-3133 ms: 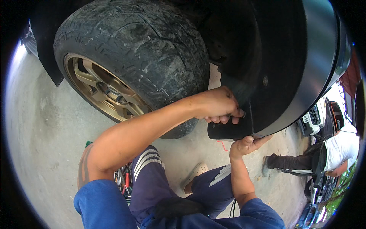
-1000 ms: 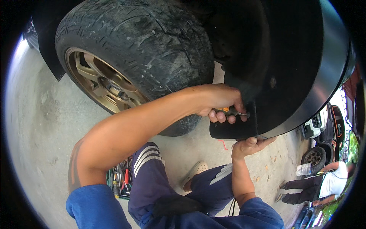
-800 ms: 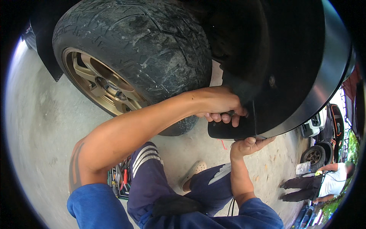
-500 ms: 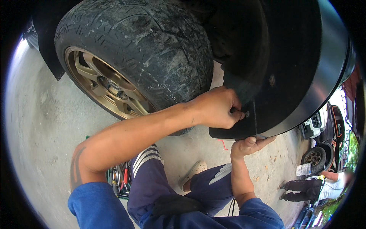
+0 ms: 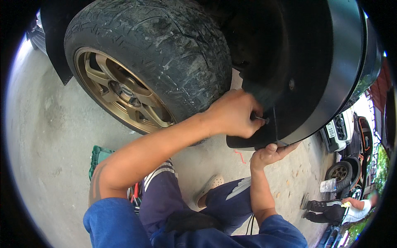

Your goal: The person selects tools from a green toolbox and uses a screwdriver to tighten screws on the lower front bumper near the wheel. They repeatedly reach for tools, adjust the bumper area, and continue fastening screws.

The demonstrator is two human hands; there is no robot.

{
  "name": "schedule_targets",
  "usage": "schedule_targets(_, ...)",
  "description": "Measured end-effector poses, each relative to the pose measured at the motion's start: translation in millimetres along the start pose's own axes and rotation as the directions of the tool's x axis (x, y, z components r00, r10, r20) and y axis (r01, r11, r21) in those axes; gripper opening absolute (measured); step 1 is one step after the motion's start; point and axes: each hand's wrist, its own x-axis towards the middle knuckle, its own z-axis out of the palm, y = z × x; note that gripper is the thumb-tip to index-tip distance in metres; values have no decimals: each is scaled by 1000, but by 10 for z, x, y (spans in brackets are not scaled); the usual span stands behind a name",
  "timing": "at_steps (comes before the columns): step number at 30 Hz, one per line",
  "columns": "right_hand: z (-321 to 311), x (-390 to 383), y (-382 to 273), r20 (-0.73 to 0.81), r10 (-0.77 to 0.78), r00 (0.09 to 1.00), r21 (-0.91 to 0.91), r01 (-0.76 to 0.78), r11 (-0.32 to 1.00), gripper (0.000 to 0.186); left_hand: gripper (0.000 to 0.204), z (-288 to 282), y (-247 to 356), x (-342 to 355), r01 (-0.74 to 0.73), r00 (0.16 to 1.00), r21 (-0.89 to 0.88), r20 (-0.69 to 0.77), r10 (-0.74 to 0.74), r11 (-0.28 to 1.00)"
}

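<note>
Right of the tire (image 5: 186, 58), the left hand (image 5: 236, 114) grips a slim tool (image 5: 259, 118) at a fastener (image 5: 267, 120) in the black panel (image 5: 300, 103), the right hand (image 5: 268, 157), thumb and fingers apart, propping its near edge, work seemingly midway, a farther stud (image 5: 291, 84) untouched, the remainder unclear.

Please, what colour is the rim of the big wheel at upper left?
Bronze-gold; the wheel rim shows best in the head view.
</note>
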Motion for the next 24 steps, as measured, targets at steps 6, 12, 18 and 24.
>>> schedule_targets(6, -13, -22, 25, -4, 5, 1000, 26, -5, 1000, 132, 21, -225, 56, 271, 845, 531, -420, 730, -429, 331)
schedule_targets(12, -2, -31, -7, 0, 36, 999, 43, -36, 998, 134, 24, -299, 57, 319, 817, 530, -334, 757, -383, 470)
schedule_targets(18, 29, -17, -60, 15, 44, 999, 63, -44, 997, 135, 28, 0, -17, 92, 185, 964, -276, 235, -121, 943)
schedule_targets(24, 11, -25, -41, 22, 35, 999, 25, -36, 999, 133, 18, 68, -81, -58, -284, 956, 332, 19, 294, 900)
